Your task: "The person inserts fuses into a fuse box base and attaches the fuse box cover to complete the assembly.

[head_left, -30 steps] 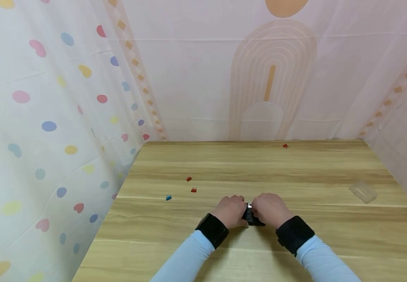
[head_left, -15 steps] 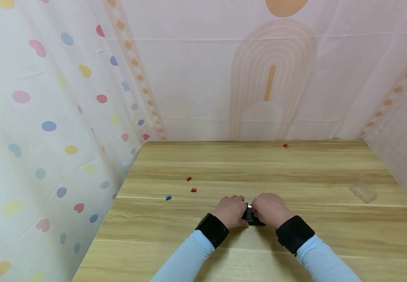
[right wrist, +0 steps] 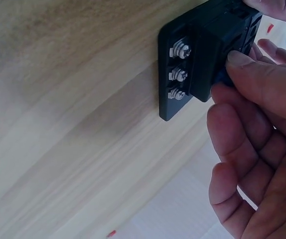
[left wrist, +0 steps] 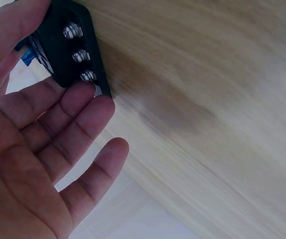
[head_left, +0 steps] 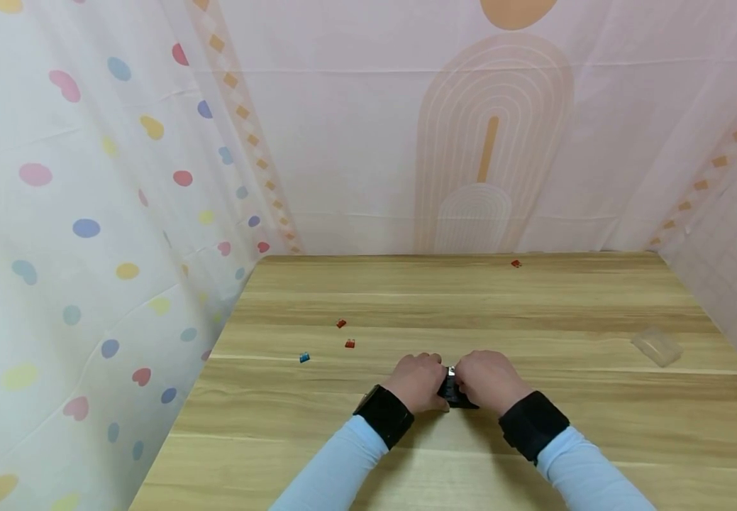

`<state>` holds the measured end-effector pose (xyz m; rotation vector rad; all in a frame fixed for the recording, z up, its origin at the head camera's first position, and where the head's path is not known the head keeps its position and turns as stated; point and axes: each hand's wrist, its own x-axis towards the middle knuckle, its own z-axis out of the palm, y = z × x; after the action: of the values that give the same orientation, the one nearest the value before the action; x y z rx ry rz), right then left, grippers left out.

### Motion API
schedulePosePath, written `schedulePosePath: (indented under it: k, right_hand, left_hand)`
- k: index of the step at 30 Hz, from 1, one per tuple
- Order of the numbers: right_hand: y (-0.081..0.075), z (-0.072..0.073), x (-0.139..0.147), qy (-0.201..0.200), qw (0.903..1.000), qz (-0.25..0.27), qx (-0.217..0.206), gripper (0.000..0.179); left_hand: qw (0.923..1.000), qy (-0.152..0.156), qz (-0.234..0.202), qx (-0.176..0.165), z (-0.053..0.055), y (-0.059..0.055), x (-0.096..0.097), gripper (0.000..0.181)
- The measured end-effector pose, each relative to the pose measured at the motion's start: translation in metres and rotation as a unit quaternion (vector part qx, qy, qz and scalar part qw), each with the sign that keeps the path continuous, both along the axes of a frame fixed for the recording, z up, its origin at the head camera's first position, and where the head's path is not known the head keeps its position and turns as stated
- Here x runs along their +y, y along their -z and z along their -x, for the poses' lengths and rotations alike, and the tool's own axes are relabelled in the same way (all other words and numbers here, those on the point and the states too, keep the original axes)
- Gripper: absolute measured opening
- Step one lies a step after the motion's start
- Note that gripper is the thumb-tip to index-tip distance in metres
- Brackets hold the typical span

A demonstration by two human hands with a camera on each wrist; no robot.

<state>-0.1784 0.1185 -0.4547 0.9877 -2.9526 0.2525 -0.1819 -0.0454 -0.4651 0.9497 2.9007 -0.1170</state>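
Between the two hands is a black fuse block (head_left: 454,392) with a row of silver screw terminals (right wrist: 179,74) along its side. My left hand (head_left: 416,383) grips one end, its fingers around the block's edge in the left wrist view. At the block's slotted face, my right hand (head_left: 491,381) has its thumb and index finger together. A small blue blade fuse (left wrist: 27,56) shows by the block in the left wrist view; in the right wrist view the fingertips mostly cover a dark blue bit (right wrist: 224,78).
Left of the hands lie a blue blade fuse (head_left: 304,358) and two red ones, one nearer (head_left: 350,343). Another red fuse (head_left: 516,263) lies near the table's back edge. A clear plastic cover (head_left: 657,346) rests on the right of the wooden table (head_left: 566,305).
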Motion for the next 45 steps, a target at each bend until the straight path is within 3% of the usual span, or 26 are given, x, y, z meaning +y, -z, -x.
schedulePosePath:
  k: [16, 30, 45]
  right_hand:
    - [-0.002, -0.0028, 0.0023, 0.004, 1.0, 0.003, 0.001, 0.024]
    - [-0.004, -0.0047, 0.0044, 0.003, 1.0, 0.006, 0.008, 0.024]
    - [-0.0048, -0.0024, 0.0065, 0.03, 0.9986, 0.024, -0.036, 0.02]
  left_hand:
    - [1.0, -0.001, 0.007, -0.001, 0.0009, 0.0009, 0.0024, 0.044]
    - [0.9994, 0.006, 0.011, 0.032, -0.0028, 0.0008, -0.0006, 0.047]
    - [0.9987, 0.012, 0.015, 0.047, -0.0052, 0.0004, -0.0027, 0.05]
